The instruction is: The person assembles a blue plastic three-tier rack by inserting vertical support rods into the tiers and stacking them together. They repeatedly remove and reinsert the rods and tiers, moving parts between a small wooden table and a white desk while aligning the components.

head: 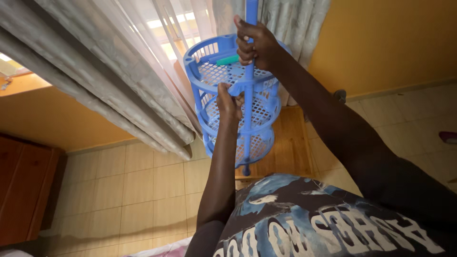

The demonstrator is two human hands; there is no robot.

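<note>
Hands (251, 45) on blue tiered rack (223, 76), green tool (227, 60) inside.

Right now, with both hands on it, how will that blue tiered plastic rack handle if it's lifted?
The blue rack probably feels light: its shelves are open mesh plastic. It may sway or tip, since the right hand and left hand grip only one thin post. The green item could roll.

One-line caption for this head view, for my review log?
Right hand grips the pole of a blue three-tier plastic rack; left hand holds the top tier's edge, beside grey curtains.
</note>
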